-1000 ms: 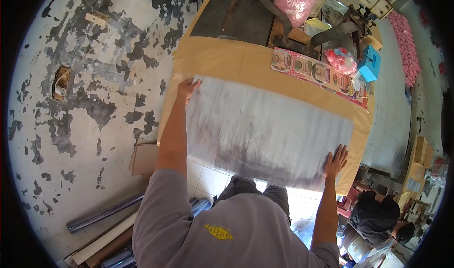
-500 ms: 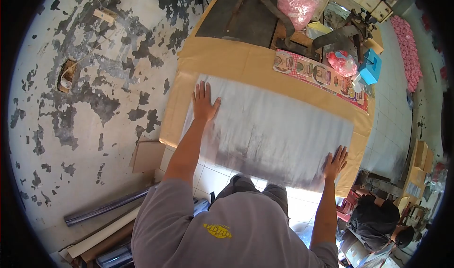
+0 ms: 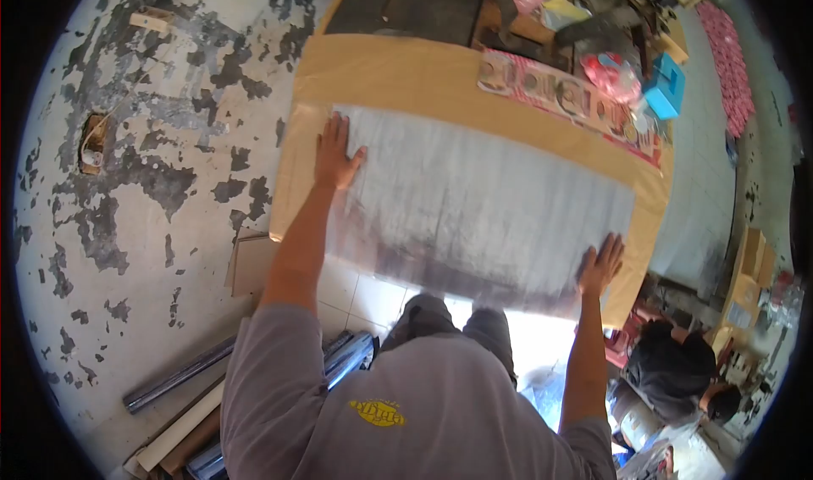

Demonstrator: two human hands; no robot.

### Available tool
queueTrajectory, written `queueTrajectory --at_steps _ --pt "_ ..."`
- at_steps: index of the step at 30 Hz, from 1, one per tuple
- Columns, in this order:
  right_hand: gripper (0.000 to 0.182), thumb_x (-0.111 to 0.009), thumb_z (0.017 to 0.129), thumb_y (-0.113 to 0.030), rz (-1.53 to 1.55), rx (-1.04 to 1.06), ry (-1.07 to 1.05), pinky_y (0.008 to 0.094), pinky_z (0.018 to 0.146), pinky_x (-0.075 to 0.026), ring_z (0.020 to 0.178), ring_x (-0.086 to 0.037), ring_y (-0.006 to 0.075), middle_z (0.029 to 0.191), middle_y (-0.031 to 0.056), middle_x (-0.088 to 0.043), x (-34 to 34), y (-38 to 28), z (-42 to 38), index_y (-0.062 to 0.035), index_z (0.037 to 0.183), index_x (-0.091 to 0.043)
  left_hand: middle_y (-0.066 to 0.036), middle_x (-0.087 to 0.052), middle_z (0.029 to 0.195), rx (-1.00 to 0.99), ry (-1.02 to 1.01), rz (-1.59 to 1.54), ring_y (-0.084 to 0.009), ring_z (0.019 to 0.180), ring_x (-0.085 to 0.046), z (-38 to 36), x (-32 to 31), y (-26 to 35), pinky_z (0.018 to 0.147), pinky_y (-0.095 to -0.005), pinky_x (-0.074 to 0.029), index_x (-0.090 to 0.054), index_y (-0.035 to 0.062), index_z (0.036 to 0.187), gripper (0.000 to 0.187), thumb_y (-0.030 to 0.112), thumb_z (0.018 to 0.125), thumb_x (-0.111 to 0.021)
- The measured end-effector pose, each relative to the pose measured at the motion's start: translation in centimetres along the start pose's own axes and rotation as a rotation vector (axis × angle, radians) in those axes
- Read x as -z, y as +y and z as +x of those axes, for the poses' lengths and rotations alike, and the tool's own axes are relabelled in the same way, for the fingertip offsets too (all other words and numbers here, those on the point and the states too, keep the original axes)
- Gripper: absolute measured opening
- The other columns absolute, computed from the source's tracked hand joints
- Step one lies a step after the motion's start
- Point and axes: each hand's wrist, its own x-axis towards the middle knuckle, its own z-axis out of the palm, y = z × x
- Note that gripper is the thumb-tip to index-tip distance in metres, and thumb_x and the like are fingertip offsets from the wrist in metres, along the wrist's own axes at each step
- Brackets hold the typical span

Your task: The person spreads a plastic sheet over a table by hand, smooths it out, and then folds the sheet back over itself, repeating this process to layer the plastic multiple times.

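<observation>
A shiny, see-through grey plastic sheet (image 3: 474, 200) lies flat across the table, its front part reaching the table's near edge. My left hand (image 3: 339, 156) rests palm down at the sheet's left edge, fingers pointing away from me and thumb out to the side. On the right, my right hand (image 3: 601, 265) presses flat near the sheet's front right corner, fingers spread a little. Neither hand grips anything. Brown paper (image 3: 381, 69) covers the table beneath the sheet.
A printed strip (image 3: 542, 88), a pink bag (image 3: 611, 77) and a blue box (image 3: 664, 86) are at the back right, beside dark metal machinery. Rolls of material (image 3: 182, 374) lean at lower left by a peeling wall (image 3: 144, 243). A person (image 3: 673, 366) sits at lower right.
My view has shifted, so the table and the wall appear higher and more to the left. Both hands stay flat on the sheet at about the same places.
</observation>
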Motion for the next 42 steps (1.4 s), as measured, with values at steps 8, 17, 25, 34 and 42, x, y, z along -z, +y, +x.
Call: queueTrajectory --at_steps 8,17,25,34,42 --pt "0.072 -0.054 0.098 -0.048 0.109 0.032 -0.101 0.0590 0.122 -0.012 0.155 -0.014 0.0346 0.168 0.0100 -0.018 1.0 1.0 0.4 -0.0184 0.159 -0.030 -0.018 -0.015 0.167 0.037 -0.004 0.109 -0.0380 0.153 -0.016 -0.9 0.9 2.2 0.121 -0.0600 -0.015 -0.024 0.0070 0.159 0.088 0.057 0.094 -0.055" --pt "0.070 -0.049 0.100 -0.045 0.028 -0.107 -0.072 0.0562 0.124 -0.008 0.155 -0.012 0.0330 0.168 0.0085 -0.018 2.5 0.8 -5.4 -0.0168 0.160 -0.026 -0.023 -0.019 0.165 -0.097 0.034 -0.103 -0.0424 0.153 -0.015 -14.7 0.1 15.3 0.121 -0.0612 -0.013 -0.027 0.0059 0.158 0.077 0.042 0.097 -0.056" --pt "0.070 -0.048 0.100 -0.046 0.096 -0.126 -0.096 0.0528 0.125 -0.008 0.156 -0.009 0.0305 0.169 0.0059 -0.015 3.9 0.8 -5.8 -0.0198 0.160 -0.026 -0.019 -0.016 0.167 -0.089 0.035 -0.053 -0.0410 0.153 -0.014 -14.7 -0.4 15.7 0.121 -0.0602 -0.013 -0.024 0.0082 0.160 0.074 0.040 0.099 -0.052" --pt "0.064 -0.070 0.087 -0.013 0.718 -0.124 0.124 0.0441 0.113 -0.038 0.140 -0.045 0.0305 0.150 0.0182 -0.046 3.3 7.2 -5.3 -0.0098 0.147 -0.048 -0.023 -0.014 0.166 -0.060 0.038 -0.032 -0.0426 0.153 -0.014 -16.2 -1.9 15.6 0.119 -0.0626 -0.016 -0.022 0.0068 0.160 0.073 0.042 0.101 -0.048" --pt "0.032 -0.062 0.093 -0.011 1.074 -0.453 -0.328 0.0304 0.076 -0.055 0.083 -0.069 0.0163 0.095 0.0093 -0.072 5.2 16.6 -3.9 -0.0003 0.123 -0.064 -0.025 -0.010 0.166 -0.033 0.036 -0.080 -0.0444 0.153 -0.012 -26.1 -2.2 23.9 0.120 -0.0618 -0.012 -0.019 0.0009 0.159 0.076 0.038 0.100 -0.049"
